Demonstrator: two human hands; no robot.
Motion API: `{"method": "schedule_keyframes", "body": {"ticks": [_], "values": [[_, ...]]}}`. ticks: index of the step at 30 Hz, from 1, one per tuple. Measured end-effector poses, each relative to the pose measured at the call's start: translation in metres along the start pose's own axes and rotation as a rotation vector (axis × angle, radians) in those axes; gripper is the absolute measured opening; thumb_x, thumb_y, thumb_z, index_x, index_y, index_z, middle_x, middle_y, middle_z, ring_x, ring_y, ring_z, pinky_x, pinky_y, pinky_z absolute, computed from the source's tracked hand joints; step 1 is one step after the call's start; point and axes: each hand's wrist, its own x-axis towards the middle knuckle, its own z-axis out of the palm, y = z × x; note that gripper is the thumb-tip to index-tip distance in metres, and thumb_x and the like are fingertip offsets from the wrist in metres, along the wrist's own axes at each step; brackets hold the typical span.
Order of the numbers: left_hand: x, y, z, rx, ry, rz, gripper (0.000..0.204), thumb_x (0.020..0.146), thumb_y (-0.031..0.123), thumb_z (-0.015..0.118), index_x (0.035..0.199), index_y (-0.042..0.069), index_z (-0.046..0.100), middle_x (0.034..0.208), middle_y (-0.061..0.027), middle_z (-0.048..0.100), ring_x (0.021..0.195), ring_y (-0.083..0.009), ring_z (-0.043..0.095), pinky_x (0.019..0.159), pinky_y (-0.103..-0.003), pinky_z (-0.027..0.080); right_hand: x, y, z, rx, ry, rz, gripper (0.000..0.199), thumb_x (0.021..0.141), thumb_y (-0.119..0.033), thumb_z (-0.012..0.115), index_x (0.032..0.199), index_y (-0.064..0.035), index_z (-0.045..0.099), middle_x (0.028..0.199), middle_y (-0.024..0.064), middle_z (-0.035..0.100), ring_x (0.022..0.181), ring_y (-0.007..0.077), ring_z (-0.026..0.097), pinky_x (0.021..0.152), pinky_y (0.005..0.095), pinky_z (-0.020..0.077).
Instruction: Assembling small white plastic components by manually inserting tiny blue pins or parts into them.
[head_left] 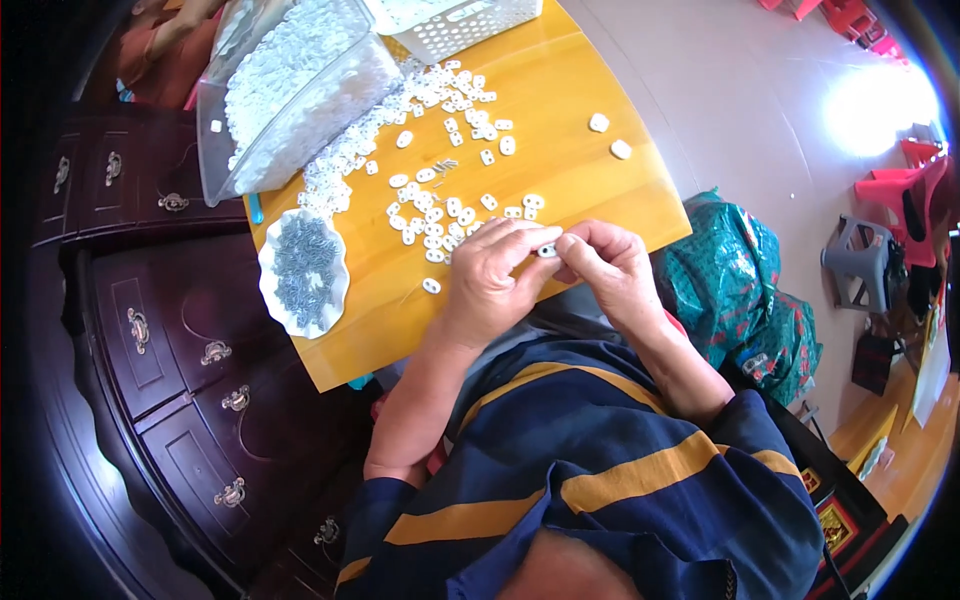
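One yellow wooden table (575, 85) spans the middle of the scene, a green patterned bag (720, 270) beside it on the right. On its far left sits a clear bin (216, 170) heaped with small white parts, a white perforated basket (475, 36) just to the right. Nearer, at left, a wavy-edged white bowl (336, 265) holds grey metal pieces. At the near edge, a person's left hand (495, 265) and right hand (605, 265) close their fingertips on one white two-holed piece (547, 250); similar loose pieces (454, 207) lie beyond, around a few tiny pins (445, 165).
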Motion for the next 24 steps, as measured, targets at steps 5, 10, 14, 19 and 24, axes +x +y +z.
{"method": "schedule_keyframes", "body": {"ticks": [5, 10, 14, 19, 24], "values": [[0.003, 0.001, -0.002, -0.024, -0.055, -0.020, 0.027, 0.079, 0.002, 0.082, 0.104, 0.004, 0.073, 0.096, -0.0126, 0.074, 0.087, -0.0307, 0.071, 0.077, -0.038, 0.057, 0.002, -0.002, -0.005, -0.043, 0.004, -0.007, 0.025, 0.103, -0.023, 0.067, 0.096, 0.0005, 0.071, 0.080, -0.0012, 0.069, 0.075, 0.0056, 0.063, 0.070, 0.0217, 0.0517], [0.010, -0.003, -0.019, 0.041, -0.084, -0.075, 0.032, 0.079, 0.003, 0.083, 0.109, 0.003, 0.074, 0.098, -0.0116, 0.073, 0.085, -0.0249, 0.070, 0.076, -0.034, 0.057, 0.006, -0.026, -0.025, -0.266, 0.043, 0.007, 0.023, 0.102, -0.020, 0.067, 0.094, 0.0012, 0.070, 0.079, -0.0004, 0.068, 0.072, 0.0058, 0.063, 0.068, 0.0222, 0.0523], [0.008, -0.034, -0.035, 0.143, 0.014, -0.246, 0.017, 0.084, 0.005, 0.076, 0.101, 0.003, 0.074, 0.098, -0.0130, 0.072, 0.088, -0.0324, 0.069, 0.077, -0.040, 0.055, 0.015, -0.047, -0.048, -0.707, 0.125, -0.019, 0.024, 0.095, -0.021, 0.069, 0.089, 0.0016, 0.071, 0.067, 0.0047, 0.066, 0.062, 0.0085, 0.060, 0.060, 0.0264, 0.0487], [0.026, -0.062, -0.055, 0.378, 0.110, -0.194, 0.010, 0.085, 0.008, 0.075, 0.095, 0.005, 0.073, 0.091, -0.0106, 0.069, 0.086, -0.0316, 0.067, 0.076, -0.041, 0.054, 0.021, -0.062, -0.057, -1.151, 0.233, -0.136, 0.025, 0.090, -0.024, 0.068, 0.088, 0.0005, 0.073, 0.074, 0.0210, 0.070, 0.070, 0.0360, 0.072, 0.068, 0.0420, 0.0569], [0.040, -0.079, -0.051, 0.532, 0.067, -0.116, 0.005, 0.086, 0.010, 0.073, 0.089, 0.007, 0.074, 0.089, -0.0098, 0.069, 0.087, -0.0316, 0.066, 0.079, -0.042, 0.054, 0.029, -0.062, -0.067, -1.207, 0.318, -0.146, 0.024, 0.091, -0.023, 0.068, 0.088, -0.0001, 0.073, 0.075, 0.0201, 0.071, 0.071, 0.0362, 0.073, 0.069, 0.0423, 0.0576]]}}
